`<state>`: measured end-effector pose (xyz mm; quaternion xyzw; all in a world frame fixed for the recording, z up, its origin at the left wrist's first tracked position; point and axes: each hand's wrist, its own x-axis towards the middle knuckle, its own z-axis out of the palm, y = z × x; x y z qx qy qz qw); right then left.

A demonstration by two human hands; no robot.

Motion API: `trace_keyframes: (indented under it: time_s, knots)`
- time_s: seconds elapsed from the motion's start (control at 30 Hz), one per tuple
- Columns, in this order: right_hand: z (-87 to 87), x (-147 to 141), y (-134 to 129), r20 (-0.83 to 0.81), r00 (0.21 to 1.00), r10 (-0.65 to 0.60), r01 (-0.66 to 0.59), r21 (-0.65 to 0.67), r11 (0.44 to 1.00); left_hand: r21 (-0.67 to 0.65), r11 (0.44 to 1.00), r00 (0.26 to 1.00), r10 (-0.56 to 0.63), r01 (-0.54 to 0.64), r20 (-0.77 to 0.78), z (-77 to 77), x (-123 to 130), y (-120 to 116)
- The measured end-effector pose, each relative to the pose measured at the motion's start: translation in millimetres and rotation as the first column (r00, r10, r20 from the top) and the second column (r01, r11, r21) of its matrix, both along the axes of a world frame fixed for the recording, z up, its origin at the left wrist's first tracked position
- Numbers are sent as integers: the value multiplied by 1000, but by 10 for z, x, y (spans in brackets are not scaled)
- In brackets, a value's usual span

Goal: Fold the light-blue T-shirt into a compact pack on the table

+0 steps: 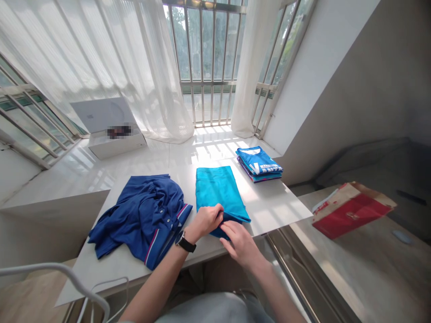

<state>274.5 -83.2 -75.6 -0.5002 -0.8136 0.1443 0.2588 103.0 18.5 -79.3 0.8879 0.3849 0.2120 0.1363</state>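
Observation:
A turquoise shirt lies folded into a long rectangle on the white table, its near end bunched and darker. My left hand, with a black watch on the wrist, is closed on that near end. Beside it on the right, my right hand touches the same end with bent fingers, thumb apart from the others; no object shows in it. To the left lies a crumpled navy polo shirt with striped trim. A stack of folded shirts, a blue printed one on top, sits at the back right.
An open white box stands on the window ledge at the back left. A red and tan paper bag is on a lower surface at the right. A white curved tube crosses the lower left. Curtains and a barred window are behind.

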Motion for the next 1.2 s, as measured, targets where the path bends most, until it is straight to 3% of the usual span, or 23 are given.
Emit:
trace_keyframes:
  time_s: [0.13, 0.33, 0.53, 0.8, 0.97, 1.2]
  knots:
    - [-70, 44, 116, 107, 993, 41, -40, -13, 999, 15, 1000, 1000, 2, -2, 3, -22, 6, -17]
    - [-203, 130, 123, 77, 991, 114, -120, 85, 989, 1, 1000, 1000, -20, 20, 21, -59, 7, -47]
    - [-281, 65, 274, 55, 998, -11, 6, 103, 995, 2, 989, 989, -146, 146, -10, 64, -76, -197]
    - [-307, 37, 412, -49, 993, -111, 111, 7, 994, 42, 999, 988, 25, -19, -152, 47, -288, -418]
    - [-296, 98, 407, 35, 982, -186, 181, 112, 977, 82, 995, 989, 66, -56, -131, 0, -241, -378]
    - [-420, 229, 342, -45, 997, -56, 64, 211, 975, 135, 979, 988, 156, -152, -18, -34, -183, -352]
